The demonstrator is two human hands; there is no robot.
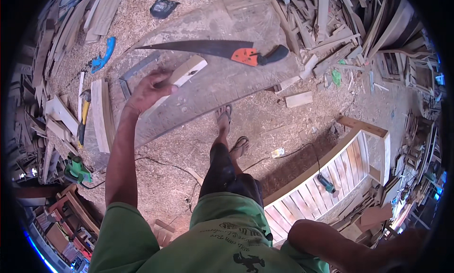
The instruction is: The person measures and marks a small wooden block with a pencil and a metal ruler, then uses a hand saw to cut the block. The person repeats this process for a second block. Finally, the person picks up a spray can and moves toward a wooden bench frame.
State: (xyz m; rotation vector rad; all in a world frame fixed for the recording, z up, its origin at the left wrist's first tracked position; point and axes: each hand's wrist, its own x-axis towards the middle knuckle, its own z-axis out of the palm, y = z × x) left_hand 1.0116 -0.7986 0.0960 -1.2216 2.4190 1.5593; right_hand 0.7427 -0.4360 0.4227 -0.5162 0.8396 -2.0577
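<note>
My left hand (152,88) is closed around a pale wooden piece (188,71) with a dark mark on its side, over a large worn board (222,15). A handsaw (203,49) with an orange and black handle lies just beyond it on the board. A metal square (124,83) lies left of the hand, beside some planks (101,112). My right hand (406,242) is at the dark lower right rim, bent back by my side; its fingers cannot be made out.
Sawdust covers the floor (165,183). A slatted wooden frame (345,164) with a power tool (326,183) on it stands right. A blue tool (101,60), hammer (84,112), green power tool (75,169) and cords lie left and below. Scrap wood (321,27) is piled around.
</note>
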